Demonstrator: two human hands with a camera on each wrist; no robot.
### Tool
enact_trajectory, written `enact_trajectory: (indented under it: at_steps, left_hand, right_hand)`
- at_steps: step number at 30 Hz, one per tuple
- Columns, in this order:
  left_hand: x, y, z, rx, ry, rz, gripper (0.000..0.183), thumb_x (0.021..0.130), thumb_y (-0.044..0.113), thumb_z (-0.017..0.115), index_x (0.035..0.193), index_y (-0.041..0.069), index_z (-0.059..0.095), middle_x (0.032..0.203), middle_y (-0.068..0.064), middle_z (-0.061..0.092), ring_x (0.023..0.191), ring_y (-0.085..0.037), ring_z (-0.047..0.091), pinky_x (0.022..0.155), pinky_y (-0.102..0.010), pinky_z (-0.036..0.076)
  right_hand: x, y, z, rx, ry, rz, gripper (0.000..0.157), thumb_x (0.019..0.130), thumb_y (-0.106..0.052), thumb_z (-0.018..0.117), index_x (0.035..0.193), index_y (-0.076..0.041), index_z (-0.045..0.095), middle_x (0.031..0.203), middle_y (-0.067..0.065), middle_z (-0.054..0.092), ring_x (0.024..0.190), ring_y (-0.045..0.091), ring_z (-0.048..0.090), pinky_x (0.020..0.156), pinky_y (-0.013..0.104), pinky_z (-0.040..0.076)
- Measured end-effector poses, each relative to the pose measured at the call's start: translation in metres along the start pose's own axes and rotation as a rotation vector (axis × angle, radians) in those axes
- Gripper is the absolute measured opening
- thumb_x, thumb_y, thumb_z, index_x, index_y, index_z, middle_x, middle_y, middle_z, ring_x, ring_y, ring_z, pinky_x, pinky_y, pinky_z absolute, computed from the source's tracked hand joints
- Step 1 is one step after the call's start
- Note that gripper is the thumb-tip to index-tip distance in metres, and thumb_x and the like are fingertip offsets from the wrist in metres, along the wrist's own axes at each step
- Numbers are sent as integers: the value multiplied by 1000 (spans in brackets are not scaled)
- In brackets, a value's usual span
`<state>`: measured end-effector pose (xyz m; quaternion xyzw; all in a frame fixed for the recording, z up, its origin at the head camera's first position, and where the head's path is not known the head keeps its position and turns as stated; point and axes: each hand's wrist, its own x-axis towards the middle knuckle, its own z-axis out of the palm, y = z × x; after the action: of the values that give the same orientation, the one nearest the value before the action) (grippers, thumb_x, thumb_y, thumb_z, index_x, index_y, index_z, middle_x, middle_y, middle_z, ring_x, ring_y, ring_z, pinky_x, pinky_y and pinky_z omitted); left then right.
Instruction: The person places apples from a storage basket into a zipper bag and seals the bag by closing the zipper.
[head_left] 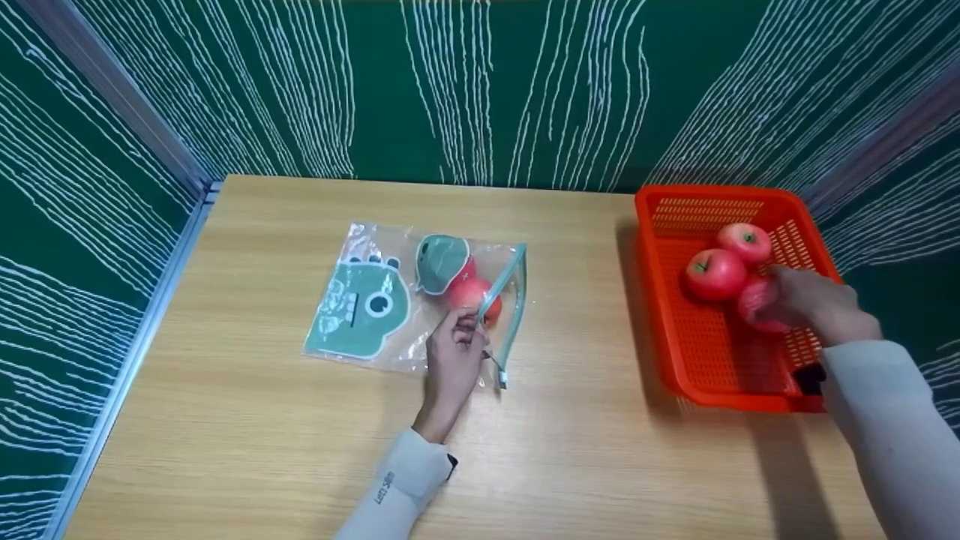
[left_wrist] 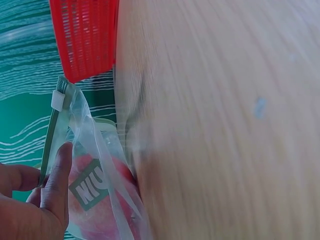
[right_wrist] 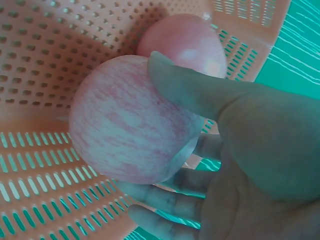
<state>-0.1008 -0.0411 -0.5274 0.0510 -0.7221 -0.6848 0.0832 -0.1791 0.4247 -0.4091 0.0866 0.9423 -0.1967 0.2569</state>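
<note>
A clear zip bag with a green cartoon print lies on the table, red apples showing inside it. My left hand pinches the green zip edge between thumb and fingers, and the bag's mouth stands parted there. Over in the red basket, my right hand grips an apple. Its thumb lies over the top and its fingers curl beneath. Two more apples, one nearer and one farther back, sit beside the gripped one.
The wooden table bears the bag left of centre and the basket at the right. Green panels with white wavy lines rise along the back and sides. A white slider sits at the end of the bag's zip.
</note>
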Motion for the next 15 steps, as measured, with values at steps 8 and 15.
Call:
enact_trajectory:
  at_steps: [8, 15]
  left_hand:
    - [-1, 1, -1, 27, -3, -9, 26, 96, -9, 63, 120, -2, 66, 100, -15, 68, 80, -22, 71, 66, -30, 65]
    - [-2, 2, 0, 16, -5, -15, 26, 95, -10, 63, 120, -2, 66, 101, -17, 69, 81, -23, 71, 66, -31, 65]
  right_hand:
    - [-4, -5, -1, -76, 30, -98, 103, 85, -35, 89, 159, 2, 27, 135, 39, 40, 113, 63, 34, 86, 80, 49]
    - [-11, -12, 5, -178, 136, -193, 100, 86, -32, 88, 159, 4, 29, 135, 40, 48, 115, 61, 40, 92, 85, 44]
